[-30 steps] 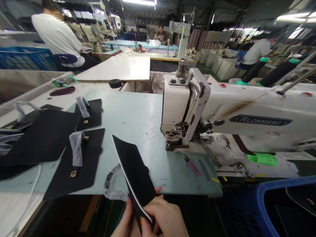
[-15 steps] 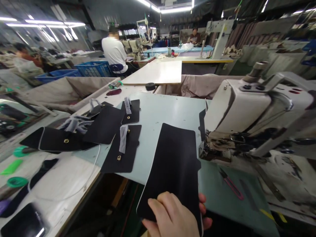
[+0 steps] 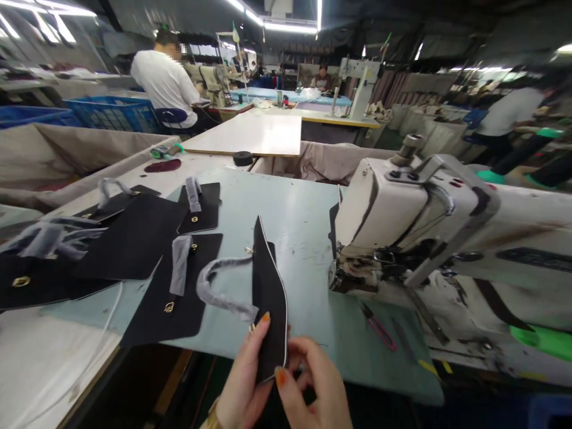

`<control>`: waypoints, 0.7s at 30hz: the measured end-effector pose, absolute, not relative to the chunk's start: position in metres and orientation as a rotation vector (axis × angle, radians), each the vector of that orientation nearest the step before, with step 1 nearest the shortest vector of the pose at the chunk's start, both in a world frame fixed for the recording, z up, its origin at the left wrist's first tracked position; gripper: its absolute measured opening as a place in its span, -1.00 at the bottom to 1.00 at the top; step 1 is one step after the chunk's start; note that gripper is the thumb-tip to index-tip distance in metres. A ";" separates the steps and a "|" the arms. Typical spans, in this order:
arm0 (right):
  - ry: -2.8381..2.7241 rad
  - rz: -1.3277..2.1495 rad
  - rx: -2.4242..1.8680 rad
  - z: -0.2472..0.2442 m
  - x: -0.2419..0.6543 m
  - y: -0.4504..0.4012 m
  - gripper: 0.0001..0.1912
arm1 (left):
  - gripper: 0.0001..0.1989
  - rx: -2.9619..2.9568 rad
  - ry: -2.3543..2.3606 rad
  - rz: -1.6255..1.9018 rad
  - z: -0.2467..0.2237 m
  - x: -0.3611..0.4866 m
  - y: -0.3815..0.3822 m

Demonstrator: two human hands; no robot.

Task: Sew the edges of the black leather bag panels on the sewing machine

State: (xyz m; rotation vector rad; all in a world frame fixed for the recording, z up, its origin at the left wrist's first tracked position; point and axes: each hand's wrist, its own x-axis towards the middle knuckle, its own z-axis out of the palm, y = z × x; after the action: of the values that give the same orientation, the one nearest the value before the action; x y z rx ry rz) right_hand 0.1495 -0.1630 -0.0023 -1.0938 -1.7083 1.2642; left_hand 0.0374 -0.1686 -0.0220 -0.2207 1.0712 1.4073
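A black bag panel (image 3: 268, 298) with a pale edge stands nearly on end over the table's front edge. From its left face loops a handle (image 3: 214, 298) wrapped in greyish film, with gold-coloured fittings. My left hand (image 3: 245, 369) is closed on the panel's lower part, thumb lying along the face. The lower right corner is pinched by my right hand (image 3: 315, 381); some of its fingers are hidden behind the panel. Left of my hands lies another black panel (image 3: 179, 322) with a wrapped handle and gold fittings.
A sewing machine (image 3: 402, 214) stands on the right, with pink-handled thread snips (image 3: 379, 328) before it. More black panels (image 3: 129, 238) overlap at left. A black round object (image 3: 242, 158) sits at the back of the pale green tabletop (image 3: 304, 232). A person in white (image 3: 163, 83) sits beyond.
The panel was lying flatter, its plain black face up; it is now tipped on edge, showing the handle. Both hands now grip its near end. The view has turned right.
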 end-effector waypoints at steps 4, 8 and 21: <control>-1.437 1.679 -1.157 -0.015 0.166 -0.140 -0.52 | -0.62 0.046 1.218 1.483 -0.017 0.026 -0.145; -1.256 1.798 -1.131 -0.025 0.179 -0.118 -0.47 | -0.52 0.189 1.242 1.353 -0.014 0.025 -0.116; -1.084 1.601 -1.187 -0.041 0.188 -0.069 -0.52 | -0.57 0.332 1.187 1.250 -0.002 0.042 -0.034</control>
State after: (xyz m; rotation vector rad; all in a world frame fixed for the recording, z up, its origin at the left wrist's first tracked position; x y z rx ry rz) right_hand 0.1882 -0.0687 -0.0414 -1.1875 -1.0837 1.6010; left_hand 0.0421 -0.0337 -0.0019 0.3323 1.1872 1.2503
